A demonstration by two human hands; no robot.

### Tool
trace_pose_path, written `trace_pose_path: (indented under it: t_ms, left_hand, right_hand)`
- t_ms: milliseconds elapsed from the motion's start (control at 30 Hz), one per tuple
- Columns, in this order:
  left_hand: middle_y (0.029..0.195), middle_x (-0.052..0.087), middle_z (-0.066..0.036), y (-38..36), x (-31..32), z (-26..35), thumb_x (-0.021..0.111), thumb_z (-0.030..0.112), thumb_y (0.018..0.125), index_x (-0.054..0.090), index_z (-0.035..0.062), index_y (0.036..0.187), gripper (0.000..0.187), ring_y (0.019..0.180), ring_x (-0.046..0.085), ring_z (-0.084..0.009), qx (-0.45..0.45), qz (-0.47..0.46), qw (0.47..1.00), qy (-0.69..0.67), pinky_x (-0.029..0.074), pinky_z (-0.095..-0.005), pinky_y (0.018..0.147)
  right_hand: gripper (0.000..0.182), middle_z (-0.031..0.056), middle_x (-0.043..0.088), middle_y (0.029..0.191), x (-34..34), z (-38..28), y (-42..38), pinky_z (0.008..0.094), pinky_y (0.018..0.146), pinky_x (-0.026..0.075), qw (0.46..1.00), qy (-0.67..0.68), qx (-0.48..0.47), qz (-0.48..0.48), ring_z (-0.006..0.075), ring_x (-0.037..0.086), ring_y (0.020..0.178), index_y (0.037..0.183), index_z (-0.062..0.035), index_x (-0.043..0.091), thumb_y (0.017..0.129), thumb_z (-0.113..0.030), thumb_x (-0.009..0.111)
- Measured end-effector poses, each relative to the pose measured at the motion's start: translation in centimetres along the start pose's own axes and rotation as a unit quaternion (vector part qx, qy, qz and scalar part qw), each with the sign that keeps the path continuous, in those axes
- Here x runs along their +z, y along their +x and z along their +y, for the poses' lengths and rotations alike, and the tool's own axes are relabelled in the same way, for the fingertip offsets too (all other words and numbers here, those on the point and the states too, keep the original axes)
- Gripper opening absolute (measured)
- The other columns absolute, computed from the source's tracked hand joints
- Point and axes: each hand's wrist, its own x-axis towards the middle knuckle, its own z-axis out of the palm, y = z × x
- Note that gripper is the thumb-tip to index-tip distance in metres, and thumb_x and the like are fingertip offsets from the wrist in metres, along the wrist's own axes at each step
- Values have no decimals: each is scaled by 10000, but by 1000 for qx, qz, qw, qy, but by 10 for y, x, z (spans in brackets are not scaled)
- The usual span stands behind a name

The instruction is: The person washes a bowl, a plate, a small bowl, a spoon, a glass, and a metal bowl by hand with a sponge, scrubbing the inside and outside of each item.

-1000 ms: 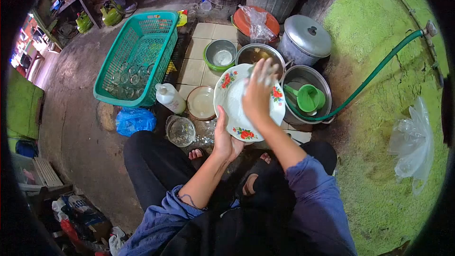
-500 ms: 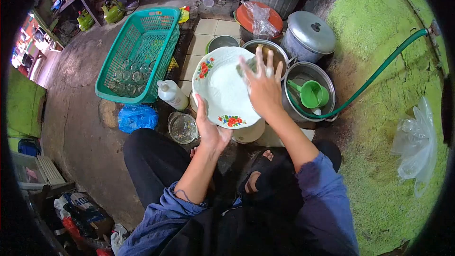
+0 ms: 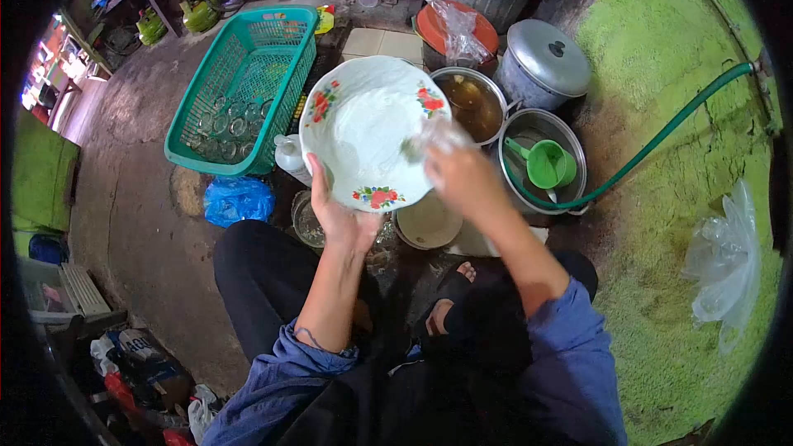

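Observation:
A white scalloped plate [image 3: 363, 128] with red flower clusters is held up and tilted in front of me, its inside wet with whitish suds. My left hand [image 3: 343, 219] grips its lower left rim, the thumb on the front and the other fingers behind. At the plate's right side, my right hand [image 3: 454, 161] is smeared by motion. Its fingers press a green-grey scrubbing pad [image 3: 410, 147] to the surface; the pad is mostly hidden and blurred. Behind the plate's left edge a white bottle [image 3: 290, 155] partly shows. A glass bowl [image 3: 308, 223] and a pale round dish [image 3: 429, 225] lie below.
A green basket [image 3: 178, 136] with several glasses stands at left, beside a blue plastic bag [image 3: 238, 201]. To the right are a pot of brown water [image 3: 471, 107], a pot [image 3: 581, 190] with a green dipper [image 3: 547, 167], a lidded pot [image 3: 541, 66] and a green hose [image 3: 686, 120].
The plate has shifted left and up and turned, so more flower clusters show. My right hand has gone from spread fingers over the plate to bunched fingers lower at its right side.

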Motion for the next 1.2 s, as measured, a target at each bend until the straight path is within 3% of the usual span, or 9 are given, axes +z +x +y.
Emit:
trace_pose_path:
  t_ms: [233,300,400,500,667,700,767,867,1200]
  left_hand:
    - [1407,457,-107,-6,5,-19,414,551,965,352,123,1440,642,1286,452,-306,-86,-58,994,-28,357,-516,1072]
    - [1383,473,-105,-8,-1,-19,372,568,974,359,107,1428,647,1268,463,-287,-89,-31,995,-22,372,-488,1058]
    - [1302,533,-99,3,-29,-16,392,548,975,418,103,1379,601,1189,521,-272,-50,-4,999,14,426,-460,1010]
    - [1318,523,-117,0,-10,-7,418,525,973,406,93,1388,599,1197,526,-290,-38,-17,999,-13,435,-479,1006]
    - [1406,445,-169,-2,-1,1,432,501,974,324,69,1438,643,1266,479,-336,-62,-49,997,-8,422,-523,1027]
    - [1409,442,-175,-2,-2,1,426,503,975,318,69,1440,645,1262,484,-340,-85,-36,995,25,422,-531,1028]
    - [1389,459,-183,0,-6,-4,421,494,980,298,54,1441,649,1230,516,-345,-103,-38,994,29,453,-532,1003]
    - [1378,472,-185,-2,-9,-18,447,437,992,304,29,1437,621,1220,527,-325,-203,-42,975,81,465,-479,1000]
    - [1181,614,-118,-1,-30,-46,683,244,894,486,-1,1295,509,1036,626,-222,-226,26,961,155,533,-388,888]
  right_hand:
    - [544,200,409,1444,9,-23,26,533,1131,258,990,-127,52,36,362,323,1382,1381,-103,476,844,-117,560]
    - [575,184,320,1509,22,-58,12,507,1137,250,987,156,28,13,370,308,1390,1394,-124,464,829,-89,564]
    - [585,168,352,1493,21,-62,2,508,1136,252,962,256,-67,-68,368,305,1390,1387,-168,479,814,-106,579]
    - [562,162,374,1477,3,-19,8,507,1136,260,989,81,-86,-88,374,330,1374,1369,-205,500,823,-103,583]
    - [473,147,403,1464,-32,46,22,446,1119,312,994,-90,-18,61,310,393,1348,1379,-163,499,906,-145,518]
    - [477,137,383,1482,-35,52,26,425,1111,326,986,104,75,108,292,407,1340,1404,-149,466,928,-150,486]
    - [481,127,363,1499,-38,54,27,403,1103,340,931,291,162,150,273,421,1332,1430,-136,432,950,-155,455]
    - [509,88,356,1506,-61,25,27,346,1071,370,505,830,195,134,207,434,1315,1462,-102,374,964,-193,431]
    - [493,92,395,1474,-48,14,25,339,1053,383,503,849,159,16,197,464,1278,1442,-84,397,970,-221,431]
